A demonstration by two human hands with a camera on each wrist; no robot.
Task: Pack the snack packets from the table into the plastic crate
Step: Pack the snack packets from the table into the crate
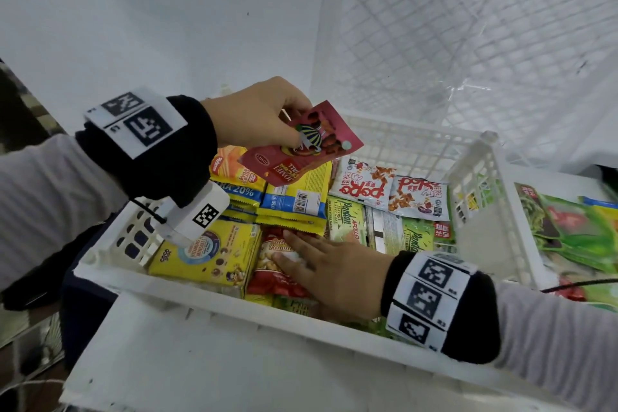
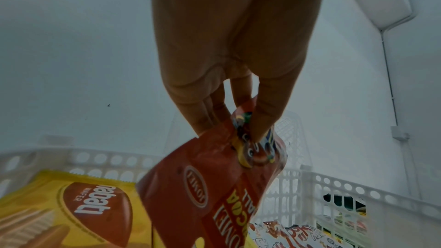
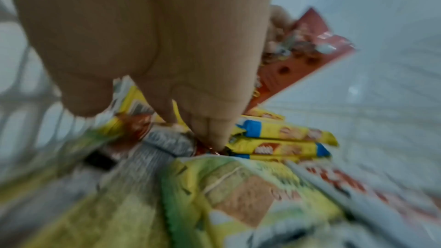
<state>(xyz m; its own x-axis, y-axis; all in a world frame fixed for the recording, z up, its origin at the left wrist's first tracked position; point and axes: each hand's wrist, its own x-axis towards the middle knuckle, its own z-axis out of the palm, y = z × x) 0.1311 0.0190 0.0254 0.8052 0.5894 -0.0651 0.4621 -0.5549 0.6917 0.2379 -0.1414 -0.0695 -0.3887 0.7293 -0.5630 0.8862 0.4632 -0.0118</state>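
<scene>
Lower centre of the head view: the right hand [image 1: 329,273] lies flat, fingers straight, on the peanut packet [image 1: 277,264] in the plastic crate [image 1: 214,293]. Above it, the left hand [image 1: 257,117] pinches the red cocoa packet [image 1: 301,144]; lower it flat onto the yellow wafer stack [image 1: 294,201] (avoid creasing). Only the left wrist view shows the thumb-and-finger pinch.

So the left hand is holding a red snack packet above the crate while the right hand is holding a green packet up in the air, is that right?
Not quite. The left hand does hold the red snack packet above the crate, but the right hand lies flat on the peanut packet inside the crate, as the head view shows.
</scene>
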